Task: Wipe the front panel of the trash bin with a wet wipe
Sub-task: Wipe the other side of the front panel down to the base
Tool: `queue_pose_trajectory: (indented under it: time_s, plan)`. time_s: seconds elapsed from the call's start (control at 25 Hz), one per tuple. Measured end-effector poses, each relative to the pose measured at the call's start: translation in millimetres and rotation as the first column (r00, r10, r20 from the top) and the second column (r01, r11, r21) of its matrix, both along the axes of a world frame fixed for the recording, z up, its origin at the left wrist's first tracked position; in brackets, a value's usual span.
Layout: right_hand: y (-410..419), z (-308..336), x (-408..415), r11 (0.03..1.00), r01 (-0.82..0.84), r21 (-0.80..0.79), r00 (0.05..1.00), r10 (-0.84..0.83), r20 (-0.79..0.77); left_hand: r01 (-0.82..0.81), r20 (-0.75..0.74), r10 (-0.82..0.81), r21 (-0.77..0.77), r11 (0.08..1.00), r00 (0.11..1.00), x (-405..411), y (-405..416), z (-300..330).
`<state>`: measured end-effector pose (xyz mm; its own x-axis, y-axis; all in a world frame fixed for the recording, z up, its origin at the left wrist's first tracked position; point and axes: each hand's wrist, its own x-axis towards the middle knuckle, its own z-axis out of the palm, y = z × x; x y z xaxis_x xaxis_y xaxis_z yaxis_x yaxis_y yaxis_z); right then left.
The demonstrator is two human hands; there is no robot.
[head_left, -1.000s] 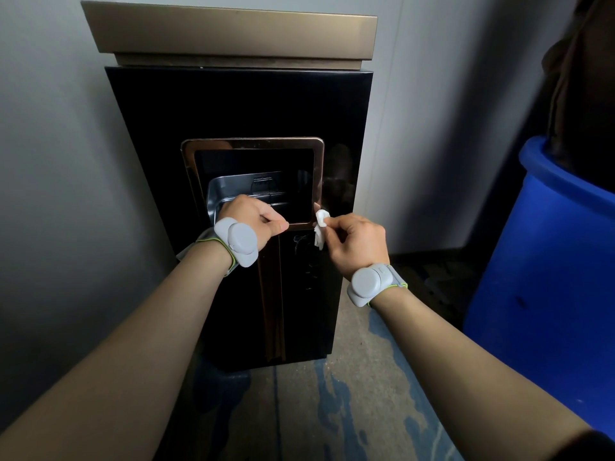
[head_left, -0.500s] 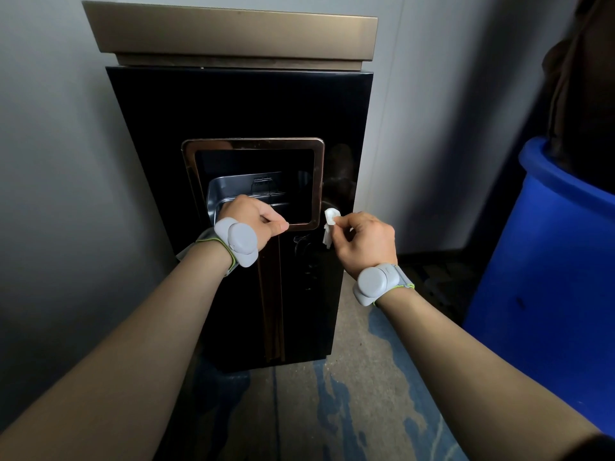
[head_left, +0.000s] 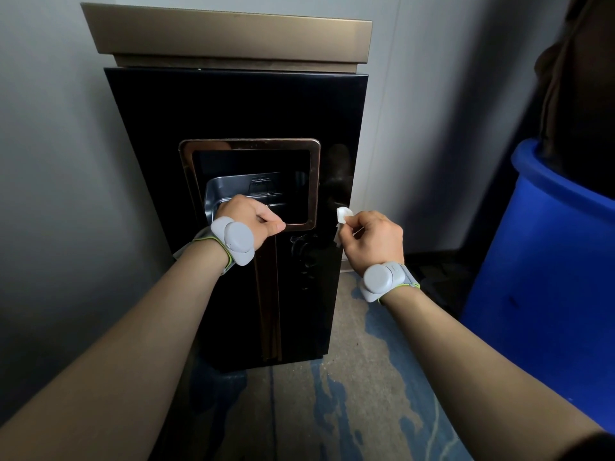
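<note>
Our wet wipe point(head_left: 342, 217) sits bunched in a small white wad, pinched in the right hand point(head_left: 372, 239) at the right edge of the trash bin's front panel point(head_left: 239, 108), just past the copper-framed opening point(head_left: 249, 184). We can't quite tell whether the wad touches the gloss or hangs a shade off it. It looks soft and limp, a tail drooping below the fingers, so we'd say it will crumple rather than push; better to back it with flat fingertips than hold it by a corner. Damp on a slick black surface, it should glide easily and may streak.

The left hand point(head_left: 248, 217) is curled shut on the lower rim of the opening, steadying the trash bin point(head_left: 229, 38), whose tall body and bronze top look solid enough not to tip under light pressure. The two hands are apart, one on each side of the frame's lower right corner. Most of the panel, above and below, looks yet to be covered.

Outward: a metal liner point(head_left: 233, 188) glints inside the opening, a blue barrel point(head_left: 545, 261) stands to the right, pale walls point(head_left: 60, 128) behind, worn concrete floor point(head_left: 366, 377) below.
</note>
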<state>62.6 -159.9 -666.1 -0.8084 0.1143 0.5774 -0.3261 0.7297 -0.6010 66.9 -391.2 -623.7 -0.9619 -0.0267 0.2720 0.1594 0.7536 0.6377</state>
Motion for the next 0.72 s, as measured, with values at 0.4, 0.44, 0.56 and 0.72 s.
queue_pose_trajectory:
  time_s: [0.4,0.44,0.56,0.72]
  plan:
    - [4,-4,3,0.999,-0.025,0.023,1.000,0.026,-0.007,-0.007,-0.003,0.007,-0.003,1.000,1.000,5,1,3]
    - [-1,-6,6,0.997,-0.065,0.034,0.998,0.066,-0.010,-0.005,-0.003,0.005,0.000,1.000,1.000,5,1,4]
    - [-15,-14,12,0.987,-0.133,0.084,0.991,0.136,-0.020,0.007,0.006,-0.007,-0.001,1.000,1.000,4,3,5]
    - [-35,-25,16,0.971,-0.204,0.127,0.978,0.208,-0.015,0.009,0.014,-0.009,-0.008,1.000,1.000,5,1,5]
